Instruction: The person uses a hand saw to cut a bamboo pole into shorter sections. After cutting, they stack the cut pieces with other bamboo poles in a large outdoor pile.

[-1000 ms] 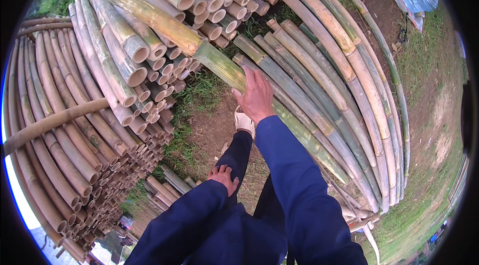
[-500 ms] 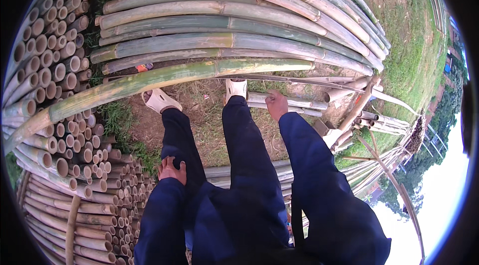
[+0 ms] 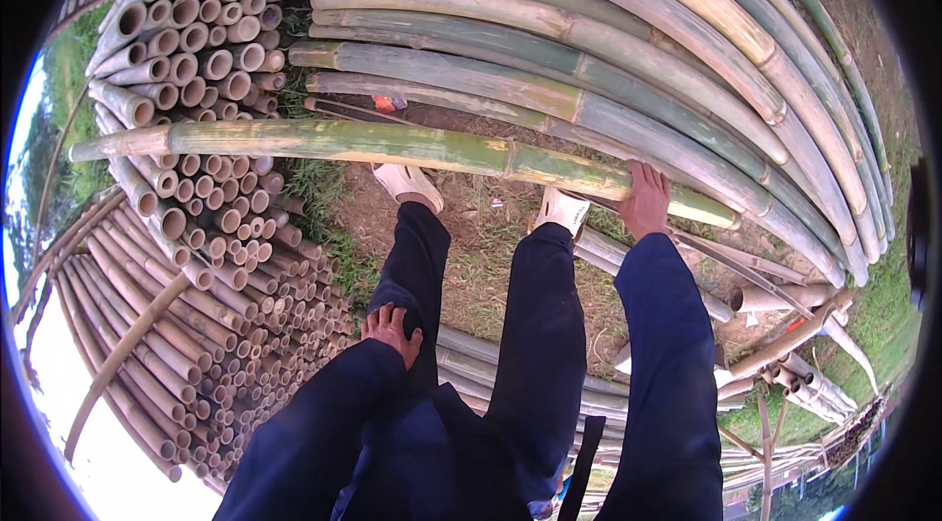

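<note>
I see the right hand (image 3: 645, 199) laid over the green pole (image 3: 392, 144) near its right end, how firmly I can't tell. The left hand (image 3: 392, 334) spreads loosely on the left knee (image 3: 413, 261). The pole crosses before the far bamboo row (image 3: 589, 48), its left part over the cut stack (image 3: 191, 227).

R hand (image 3: 645, 199) — now back on grn bamboo pole (image 3: 392, 142).

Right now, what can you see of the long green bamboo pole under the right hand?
The green bamboo pole has a woody surface, yellow-green with paler, scuffed patches and ringed joints. It lies crosswise in front of the feet, its left end extending over stacked bamboo poles; whether it rests on them is unclear. The right hand touches it near its right end.
</note>
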`<state>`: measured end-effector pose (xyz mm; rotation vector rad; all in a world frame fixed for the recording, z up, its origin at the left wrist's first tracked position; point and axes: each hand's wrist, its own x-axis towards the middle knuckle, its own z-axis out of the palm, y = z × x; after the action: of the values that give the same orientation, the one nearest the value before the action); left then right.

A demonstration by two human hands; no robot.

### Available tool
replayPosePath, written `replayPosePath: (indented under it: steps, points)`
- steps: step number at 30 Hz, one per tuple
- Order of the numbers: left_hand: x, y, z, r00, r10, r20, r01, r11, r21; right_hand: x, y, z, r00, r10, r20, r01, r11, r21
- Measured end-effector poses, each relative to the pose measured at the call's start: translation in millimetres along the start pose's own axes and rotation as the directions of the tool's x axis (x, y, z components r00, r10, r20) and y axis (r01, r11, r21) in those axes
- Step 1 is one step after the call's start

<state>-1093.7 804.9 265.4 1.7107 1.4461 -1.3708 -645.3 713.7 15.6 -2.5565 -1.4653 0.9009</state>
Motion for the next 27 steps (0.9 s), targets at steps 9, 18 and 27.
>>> replayPosePath:
  steps: [9,18,27]
  points:
    - [-7.4,-17.4,-17.0,0.997,-0.035,0.068,0.045,0.989,-0.141,-62.3,-29.9,-97.9,0.964,-0.174,0.201,0.182,0.983,-0.020]
    - [0.5,-74.7,-45.4,0.990,0.050,0.135,-0.003,0.946,-0.324,-112.7,-221.4,-258.2,0.883,-0.316,0.346,0.356,0.933,-0.057]
    - [15.4,-133.4,-48.5,0.986,0.135,0.098,-0.058,0.831,-0.554,33.3,-610.8,-227.7,0.842,-0.308,0.443,0.349,0.937,-0.010]
